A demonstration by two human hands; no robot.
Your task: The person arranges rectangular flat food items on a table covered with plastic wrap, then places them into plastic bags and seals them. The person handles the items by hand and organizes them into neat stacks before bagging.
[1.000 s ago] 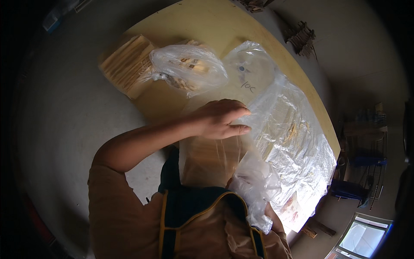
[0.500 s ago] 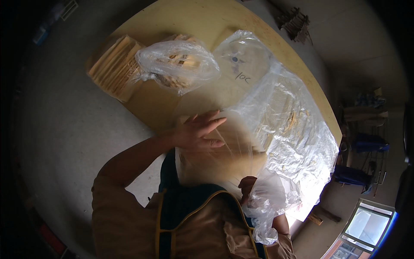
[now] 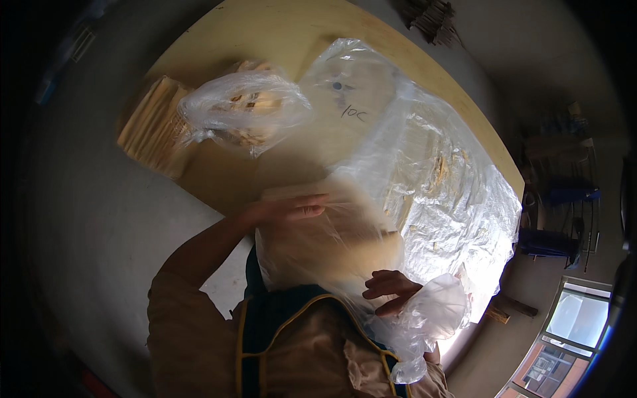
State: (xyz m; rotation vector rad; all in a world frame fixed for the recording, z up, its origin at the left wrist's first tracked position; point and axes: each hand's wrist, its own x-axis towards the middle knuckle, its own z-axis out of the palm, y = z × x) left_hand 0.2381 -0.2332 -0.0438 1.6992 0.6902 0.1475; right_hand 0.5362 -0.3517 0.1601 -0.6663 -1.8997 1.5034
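A head-worn fisheye camera is looking down past the wearer's torso (image 3: pixel 308 351) at lower centre, facing a nearby surface (image 3: pixel 265 33) reaching the frame's top edge.

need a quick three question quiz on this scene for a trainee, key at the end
1. True or false: the left hand is nearer the crumpled whitish plastic than the right hand is.
2. What sits just left of the filled clear bag on the far part of the table? a) a blue bucket; b) a tan stack; c) a metal hammer.
3. Fill in: the shiny clear sheeting covers part of the table's ____ side.

Key: 1 false; 2 b; 3 right.
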